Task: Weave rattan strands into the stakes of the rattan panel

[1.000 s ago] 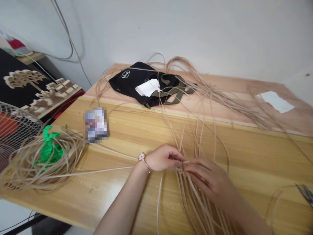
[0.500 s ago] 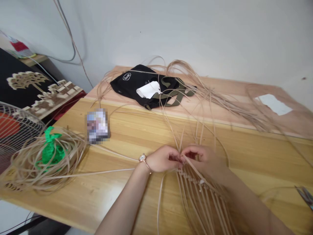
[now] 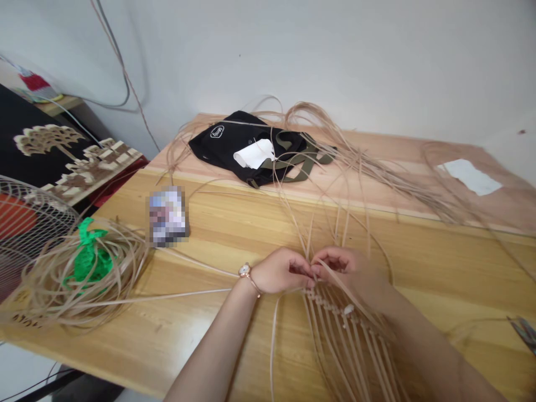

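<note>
Pale, flat rattan-like strips are woven into a band (image 3: 326, 305), with long loose ends fanning down to the bottom edge and others standing up beyond my hands. My left hand (image 3: 282, 271), with a watch at the wrist, pinches a strip at the band's left end. Fingertips of my right hand (image 3: 345, 269) meet it there, closed on a strip (image 3: 333, 273) that runs back over the hand toward the lower right. The exact grip between the fingertips is partly hidden. A small white tie (image 3: 348, 309) sits on the woven row.
A coil of strips (image 3: 46, 279) with a green plastic tie (image 3: 94, 259) lies at left. A black bag (image 3: 234, 148), a strip bundle (image 3: 389, 181) and white paper (image 3: 473, 176) lie along the back. A metal tool (image 3: 523, 329) is at the right edge, a fan guard (image 3: 37, 223) at left.
My hands stay at the same spot on the band. The right fingers have shifted slightly, and the strip by them sits a little further right.
</note>
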Tool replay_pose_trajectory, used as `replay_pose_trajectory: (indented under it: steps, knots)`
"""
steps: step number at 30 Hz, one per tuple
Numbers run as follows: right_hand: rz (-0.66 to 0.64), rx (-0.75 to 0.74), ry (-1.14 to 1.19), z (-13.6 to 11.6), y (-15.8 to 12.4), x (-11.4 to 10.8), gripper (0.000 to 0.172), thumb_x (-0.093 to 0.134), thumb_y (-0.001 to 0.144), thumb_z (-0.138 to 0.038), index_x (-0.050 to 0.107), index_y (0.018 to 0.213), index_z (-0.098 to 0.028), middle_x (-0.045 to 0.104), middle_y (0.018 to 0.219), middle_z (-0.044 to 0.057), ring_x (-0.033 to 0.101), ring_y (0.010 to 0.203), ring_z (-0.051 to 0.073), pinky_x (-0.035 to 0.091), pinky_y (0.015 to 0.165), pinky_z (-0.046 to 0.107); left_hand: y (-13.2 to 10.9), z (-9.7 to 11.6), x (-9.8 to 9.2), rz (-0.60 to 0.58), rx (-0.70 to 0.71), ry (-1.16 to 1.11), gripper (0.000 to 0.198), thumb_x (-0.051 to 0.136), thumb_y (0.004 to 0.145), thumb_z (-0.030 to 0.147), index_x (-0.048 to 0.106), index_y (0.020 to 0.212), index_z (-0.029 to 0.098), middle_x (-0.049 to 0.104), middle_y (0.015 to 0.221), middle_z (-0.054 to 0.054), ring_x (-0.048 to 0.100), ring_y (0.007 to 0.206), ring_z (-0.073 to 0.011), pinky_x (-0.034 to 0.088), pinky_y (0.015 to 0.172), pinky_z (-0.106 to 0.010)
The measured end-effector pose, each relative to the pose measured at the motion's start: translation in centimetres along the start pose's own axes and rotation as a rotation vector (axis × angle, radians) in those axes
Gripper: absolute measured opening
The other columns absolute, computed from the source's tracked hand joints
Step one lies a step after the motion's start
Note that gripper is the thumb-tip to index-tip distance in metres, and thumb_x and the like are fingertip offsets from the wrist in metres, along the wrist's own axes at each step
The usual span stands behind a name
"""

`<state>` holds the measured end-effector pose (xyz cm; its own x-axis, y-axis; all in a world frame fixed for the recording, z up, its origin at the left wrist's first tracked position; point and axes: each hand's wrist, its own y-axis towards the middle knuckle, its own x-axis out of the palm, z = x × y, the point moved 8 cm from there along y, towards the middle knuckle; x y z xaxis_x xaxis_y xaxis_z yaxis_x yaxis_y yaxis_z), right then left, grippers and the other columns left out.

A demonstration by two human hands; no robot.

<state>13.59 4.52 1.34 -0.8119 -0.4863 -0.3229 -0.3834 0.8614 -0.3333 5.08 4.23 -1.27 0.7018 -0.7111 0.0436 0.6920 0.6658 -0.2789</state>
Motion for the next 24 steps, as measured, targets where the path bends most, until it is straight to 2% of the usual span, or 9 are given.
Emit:
replay_pose_trajectory:
  steps: [7, 16, 24]
  knots:
    - [0.028, -0.027, -0.005, 0.2, -0.2, -0.6, 0.022, 0.053, 0.073, -0.037, 0.055, 0.072, -0.015, 0.052, 0.058, -0.002, 0.045, 0.051, 0.008, 0.033, 0.046, 0.019, 0.0, -0.2, -0.1, 0.014, -0.021, -0.029, 0.019, 0.062, 0.062, 0.021, 0.064, 0.076, 0.009, 0.063, 0.069, -0.004, 0.053, 0.06, -0.0088, 0.042, 0.06, -0.019]
    - [0.076, -0.077, -0.17, -0.4, -0.8, -1.6, 0.018, 0.051, 0.075, -0.033, 0.058, 0.071, -0.017, 0.058, 0.064, 0.0, 0.051, 0.059, 0.012, 0.038, 0.053, 0.022, -0.1, -0.4, -0.3, 0.011, -0.023, -0.057, 0.024, 0.064, 0.061, 0.023, 0.064, 0.079, 0.009, 0.063, 0.068, -0.004, 0.053, 0.059, -0.0088, 0.042, 0.058, -0.019]
    - [0.084, -0.096, -0.224, -0.9, -0.8, -1.7, 0.018, 0.05, 0.075, -0.033, 0.058, 0.07, -0.017, 0.059, 0.063, 0.0, 0.052, 0.058, 0.012, 0.038, 0.053, 0.022, -0.1, -0.4, -0.3, 0.012, -0.046, -0.061, 0.023, 0.065, 0.06, 0.022, 0.065, 0.078, 0.008, 0.063, 0.067, -0.004, 0.053, 0.058, -0.0086, 0.042, 0.058, -0.019]
